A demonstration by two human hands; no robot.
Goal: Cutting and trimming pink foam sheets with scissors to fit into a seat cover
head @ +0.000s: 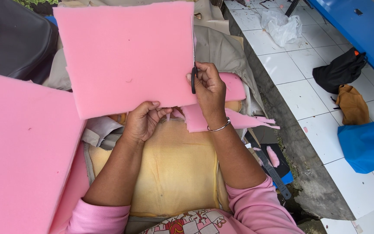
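Note:
A pink foam sheet (126, 54) is held up in front of me. My left hand (143, 121) grips its lower edge from below. My right hand (208, 89) is closed on black-handled scissors (193, 78) at the sheet's right edge; the blades run up along that edge and are mostly hidden. Behind the right hand lie pink foam offcuts (234, 117) with ragged ends. A silver bangle sits on my right wrist. Under my arms lies a yellow foam seat pad (174, 169).
A thick pink foam block (18, 151) fills the left. A black seat cover (9, 39) lies top left, beige fabric (226, 47) behind the sheet. On the white tiled floor at right lie a white plastic bag (282, 26), black and brown cloth, blue bag (364, 143).

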